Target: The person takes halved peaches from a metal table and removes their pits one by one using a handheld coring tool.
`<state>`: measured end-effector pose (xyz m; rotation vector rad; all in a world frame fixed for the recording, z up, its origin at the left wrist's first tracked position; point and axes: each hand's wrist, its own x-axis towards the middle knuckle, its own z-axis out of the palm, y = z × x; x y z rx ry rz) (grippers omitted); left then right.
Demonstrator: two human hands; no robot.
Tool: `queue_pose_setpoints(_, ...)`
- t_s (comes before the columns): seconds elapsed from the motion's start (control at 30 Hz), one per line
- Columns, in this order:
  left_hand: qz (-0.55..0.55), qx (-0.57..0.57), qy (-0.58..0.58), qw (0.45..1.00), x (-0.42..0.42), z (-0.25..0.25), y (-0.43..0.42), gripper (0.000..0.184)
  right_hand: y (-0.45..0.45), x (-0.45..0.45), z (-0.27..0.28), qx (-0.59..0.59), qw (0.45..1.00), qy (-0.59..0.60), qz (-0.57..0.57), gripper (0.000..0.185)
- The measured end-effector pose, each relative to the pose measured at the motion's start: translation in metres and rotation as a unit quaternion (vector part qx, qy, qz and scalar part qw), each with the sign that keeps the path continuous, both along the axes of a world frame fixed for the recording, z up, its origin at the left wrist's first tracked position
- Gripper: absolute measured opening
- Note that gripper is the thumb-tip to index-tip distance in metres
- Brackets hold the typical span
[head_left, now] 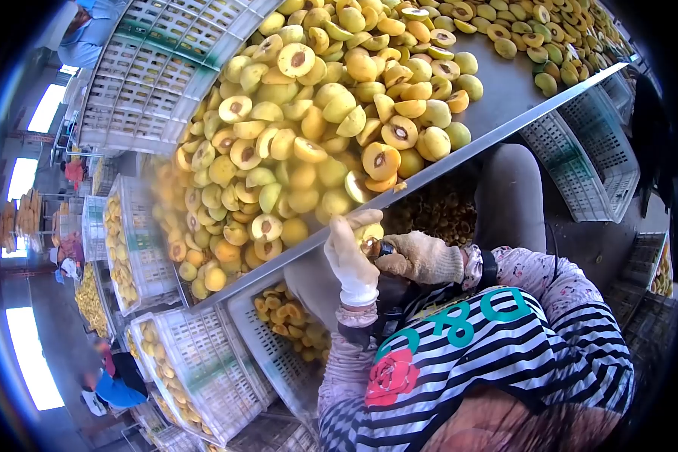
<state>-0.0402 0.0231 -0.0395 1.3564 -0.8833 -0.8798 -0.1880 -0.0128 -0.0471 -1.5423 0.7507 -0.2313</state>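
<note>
My left hand [352,256], in a white glove, grips a halved yellow peach [371,234] just over the near edge of the metal table. Closed against that fruit from the other side is my right hand [423,257], in a beige knitted glove. A small dark-ended tool [386,248] shows at its fingertips, with a shiny bit by the cut face; its full shape is hidden. Beyond both hands lies a big heap of halved peaches [294,143], several with brown pits showing.
The metal table's raised rim [459,154] runs diagonally before me. Below it, dark pits [437,213] lie between my knees. A crate [241,320] of fruit stands at left, more crates [196,369] beyond. Stacked white crates [580,154] stand at right. A person in blue [120,388] is farther off.
</note>
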Motion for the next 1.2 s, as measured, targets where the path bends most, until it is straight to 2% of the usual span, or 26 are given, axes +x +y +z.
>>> queue_pose_setpoints(0.03, -0.011, -0.019, -0.036, 0.999, 0.002, 0.002, 0.0, 0.048, -0.001, -0.001, -0.004, 0.061, 0.998, -0.012, 0.012, 0.043)
queue_pose_setpoints(0.13, -0.151, 0.108, -0.021, 0.982, 0.024, 0.011, -0.013, 0.043, -0.004, -0.002, -0.029, 0.125, 0.989, -0.006, 0.08, 0.042)
queue_pose_setpoints(0.17, -0.231, 0.173, -0.045, 0.956, 0.034, 0.013, -0.019, 0.047, -0.005, -0.003, -0.02, 0.133, 0.987, -0.004, 0.086, 0.045)
queue_pose_setpoints(0.23, -0.239, 0.118, 0.004, 0.964, 0.035, 0.021, -0.018, 0.047, 0.0, -0.003, -0.015, 0.148, 0.979, -0.128, 0.053, 0.043)
queue_pose_setpoints(0.27, -0.246, 0.09, 0.029, 0.965, 0.034, 0.024, -0.019, 0.047, -0.003, -0.007, -0.015, 0.204, 0.97, -0.113, 0.071, 0.042)
queue_pose_setpoints(0.3, -0.205, -0.041, 0.148, 0.966, 0.032, 0.015, -0.017, 0.047, -0.006, -0.011, -0.016, 0.258, 0.958, -0.095, 0.087, 0.042)
queue_pose_setpoints(0.33, -0.075, -0.132, 0.163, 0.975, 0.015, 0.015, -0.01, 0.046, -0.006, -0.012, -0.011, 0.324, 0.935, -0.116, 0.082, 0.043)
queue_pose_setpoints(0.4, -0.021, -0.197, 0.114, 0.973, -0.002, -0.008, -0.003, 0.046, 0.0, -0.014, 0.001, 0.454, 0.874, -0.158, 0.068, 0.044)
queue_pose_setpoints(0.43, -0.024, -0.147, 0.133, 0.98, -0.006, -0.01, 0.004, 0.044, 0.0, -0.011, -0.005, 0.477, 0.862, -0.143, 0.098, 0.046)
queue_pose_setpoints(0.5, -0.035, -0.115, 0.211, 0.97, -0.002, -0.009, 0.008, 0.038, 0.009, -0.006, -0.009, 0.29, 0.946, -0.131, 0.06, 0.045)
queue_pose_setpoints(0.53, -0.044, -0.101, 0.248, 0.963, 0.001, 0.0, 0.006, 0.036, 0.01, -0.004, -0.013, 0.212, 0.97, -0.11, 0.052, 0.043)
queue_pose_setpoints(0.57, -0.06, -0.087, 0.257, 0.961, 0.002, 0.006, 0.004, 0.034, 0.01, -0.001, -0.016, 0.132, 0.987, -0.083, 0.041, 0.042)
queue_pose_setpoints(0.67, -0.142, -0.021, 0.216, 0.966, 0.015, 0.013, -0.003, 0.034, 0.009, -0.003, -0.015, 0.003, 0.997, -0.08, 0.015, 0.041)
queue_pose_setpoints(0.7, -0.157, 0.004, 0.209, 0.965, 0.018, 0.014, -0.004, 0.034, 0.013, -0.003, -0.018, 0.038, 0.992, -0.116, -0.002, 0.041)
queue_pose_setpoints(0.8, -0.202, 0.025, 0.217, 0.955, 0.026, 0.013, -0.01, 0.033, 0.007, -0.004, -0.02, 0.108, 0.989, -0.095, 0.043, 0.043)
queue_pose_setpoints(0.83, -0.197, 0.034, 0.199, 0.959, 0.026, 0.015, -0.01, 0.034, 0.005, -0.003, -0.019, 0.076, 0.995, -0.04, 0.051, 0.044)
queue_pose_setpoints(0.93, -0.051, -0.082, 0.156, 0.983, 0.003, 0.007, -0.009, 0.035, 0.003, 0.001, -0.01, 0.124, 0.99, -0.058, 0.019, 0.043)
queue_pose_setpoints(0.97, -0.019, -0.108, 0.181, 0.977, -0.004, 0.005, -0.005, 0.035, 0.001, 0.002, -0.005, 0.141, 0.989, -0.05, 0.022, 0.042)
queue_pose_setpoints(1.0, -0.031, -0.108, 0.179, 0.977, -0.003, 0.004, -0.005, 0.035, -0.001, 0.002, -0.001, 0.157, 0.986, -0.043, 0.025, 0.041)
queue_pose_setpoints(1.07, -0.05, -0.108, 0.177, 0.977, -0.001, 0.0, -0.002, 0.034, -0.003, 0.0, -0.008, 0.088, 0.995, -0.026, 0.046, 0.04)
queue_pose_setpoints(1.1, -0.093, -0.08, 0.178, 0.976, 0.006, 0.003, -0.003, 0.033, -0.005, -0.003, -0.01, 0.076, 0.993, -0.077, 0.052, 0.04)
queue_pose_setpoints(1.2, -0.191, 0.03, 0.191, 0.962, 0.021, 0.009, -0.009, 0.033, -0.007, -0.007, -0.006, 0.047, 0.996, -0.027, 0.072, 0.04)
